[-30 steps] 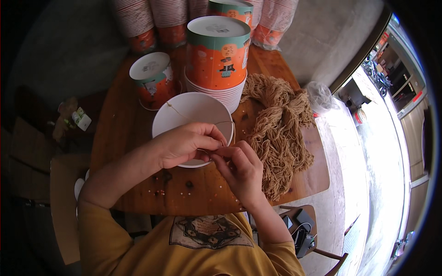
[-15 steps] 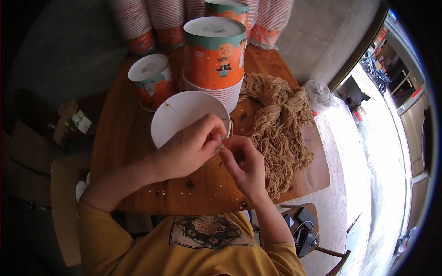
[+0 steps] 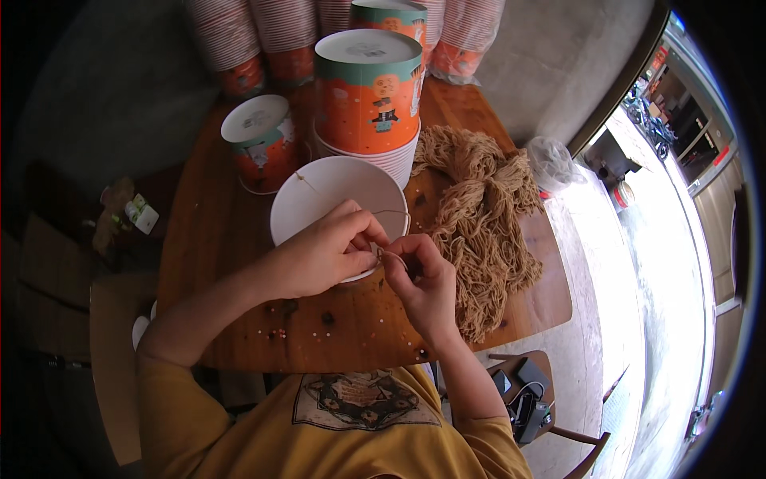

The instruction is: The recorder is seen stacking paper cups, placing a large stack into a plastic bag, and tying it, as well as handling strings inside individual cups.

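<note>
My left hand (image 3: pixel 327 254) and my right hand (image 3: pixel 424 287) meet in front of a white paper bucket (image 3: pixel 347 177), their fingers pinched together. Between the fingertips runs a thin tan cord (image 3: pixel 392 211), part of which passes over the bucket's right rim. Another bit of cord with a small knot (image 3: pixel 300 176) lies at the bucket's far left rim. What exactly sits at the pinch is small and partly hidden by my fingers. Just right of my right hand lies a thick tangled bundle of tan yarn (image 3: pixel 483 231).
Behind the bucket stands an orange and green stack of upturned buckets (image 3: pixel 369 104), with a smaller upturned tub (image 3: pixel 257 140) to its left. Wrapped bucket stacks (image 3: pixel 279 40) line the wall. Small beads (image 3: pixel 275 334) lie scattered on the wooden table (image 3: pixel 215 279). A plastic bag (image 3: pixel 552 164) sits at right.
The bucket has shifted slightly right, and the cord at its right rim now shows as a loop. My hands stay pinched together, with the left fingers lying a little differently.
</note>
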Demonstrator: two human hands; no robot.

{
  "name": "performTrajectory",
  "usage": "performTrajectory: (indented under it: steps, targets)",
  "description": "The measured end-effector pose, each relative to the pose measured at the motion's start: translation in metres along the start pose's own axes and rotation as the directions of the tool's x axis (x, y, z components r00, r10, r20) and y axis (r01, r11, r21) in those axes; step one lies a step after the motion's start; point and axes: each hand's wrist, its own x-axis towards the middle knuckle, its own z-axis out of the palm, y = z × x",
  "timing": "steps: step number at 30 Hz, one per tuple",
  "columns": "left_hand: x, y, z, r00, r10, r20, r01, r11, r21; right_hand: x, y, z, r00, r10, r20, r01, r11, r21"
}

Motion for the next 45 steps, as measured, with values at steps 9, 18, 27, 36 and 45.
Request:
performTrajectory:
  steps: [9, 18, 27, 36, 45]
  targets:
    - [0.004, 0.006, -0.003, 0.992, -0.117, 0.042, 0.116, 0.993, 0.034, -0.001, -0.001, -0.001, 0.998, -0.061, 0.003, 0.061, 0.994, -0.09]
    - [0.001, 0.01, 0.012, 0.913, 0.388, -0.129, -0.295, 0.845, 0.447, -0.002, 0.004, -0.001, 0.988, -0.147, -0.051, 0.135, 0.972, -0.191]
    - [-0.003, 0.005, 0.017, 0.909, 0.373, -0.186, -0.255, 0.851, 0.459, -0.003, 0.007, 0.003, 0.893, -0.448, -0.045, 0.38, 0.804, -0.458]
    - [-0.005, 0.002, 0.017, 0.953, 0.214, -0.214, -0.163, 0.958, 0.235, -0.002, 0.01, 0.002, 0.859, -0.512, -0.02, 0.442, 0.759, -0.478]
    - [-0.002, 0.012, 0.016, 0.984, 0.014, -0.176, -0.016, 1.0, -0.01, -0.005, 0.011, 0.002, 0.918, -0.387, -0.086, 0.333, 0.872, -0.359]
